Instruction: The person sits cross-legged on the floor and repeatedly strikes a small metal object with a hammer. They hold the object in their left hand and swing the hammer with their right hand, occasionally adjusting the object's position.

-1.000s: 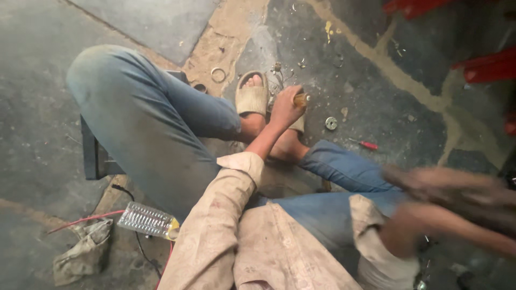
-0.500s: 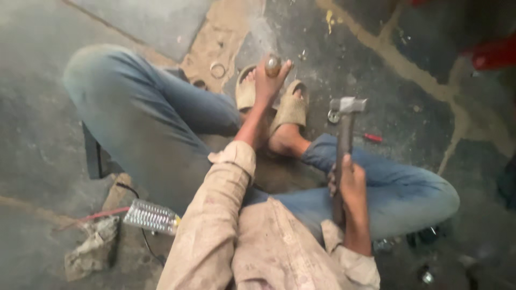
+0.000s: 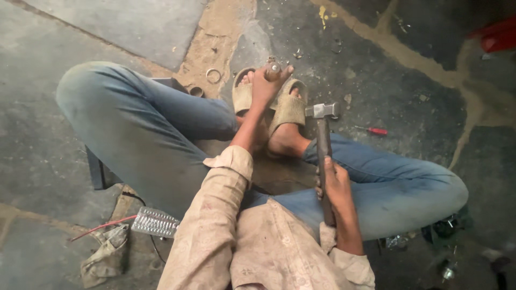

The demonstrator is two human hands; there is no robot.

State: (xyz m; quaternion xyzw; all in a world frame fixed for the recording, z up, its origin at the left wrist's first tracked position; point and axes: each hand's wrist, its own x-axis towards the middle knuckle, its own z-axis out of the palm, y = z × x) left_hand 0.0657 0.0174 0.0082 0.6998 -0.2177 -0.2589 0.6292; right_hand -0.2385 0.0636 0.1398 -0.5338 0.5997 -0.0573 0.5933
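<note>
Sitting on a stained, cracked concrete floor (image 3: 134, 32), I am pinching a small round metal part (image 3: 272, 68) with my left hand (image 3: 264, 86) above my sandals (image 3: 287, 107). My right hand (image 3: 336, 185) is gripping a hammer (image 3: 324, 150) upright over my jeans, and a red screwdriver (image 3: 375, 130) is lying nearby.

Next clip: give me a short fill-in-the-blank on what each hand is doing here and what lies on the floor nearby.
1. The right hand grips the handle of a ____.
2. The left hand holds a small round metal part above the feet, which wear tan ____.
3. On the floor to the right of the hammer's head lies a screwdriver with a ____ handle.
4. A small metal ____ lies on the sandy patch of floor left of the feet.

Missing words: hammer; sandals; red; ring
</note>
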